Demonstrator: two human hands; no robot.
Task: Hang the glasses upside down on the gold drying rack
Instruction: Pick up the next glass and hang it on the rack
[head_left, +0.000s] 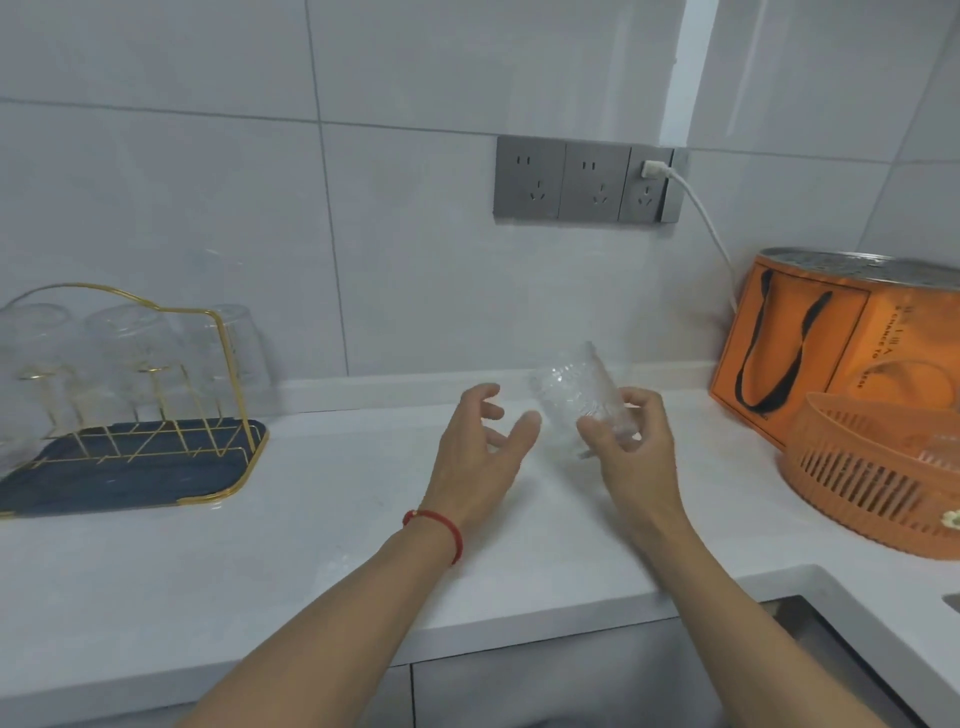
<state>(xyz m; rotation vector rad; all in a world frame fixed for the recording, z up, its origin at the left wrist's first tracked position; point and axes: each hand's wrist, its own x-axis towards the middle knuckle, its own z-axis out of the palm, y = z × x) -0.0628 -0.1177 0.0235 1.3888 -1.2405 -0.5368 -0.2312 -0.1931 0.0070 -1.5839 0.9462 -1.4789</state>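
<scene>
— Where was the textured glass (582, 402)?
— Right of the gold drying rack (156, 384), above the table (291, 545), pinched in the right hand (628, 447).
— The left hand (480, 449)?
— Its grip was wide, holding nothing, just beside the glass.

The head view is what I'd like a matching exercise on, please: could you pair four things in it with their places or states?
Things:
1. gold drying rack
2. patterned glass
3. orange basket
4. left hand

Places or states:
A. at the right end of the counter, in front of the orange bag
B. open, fingers spread, beside the glass
C. at the left on a blue tray, clear glasses already upside down on it
D. held above the counter in the right hand

Pairs: 1-C, 2-D, 3-A, 4-B
</scene>
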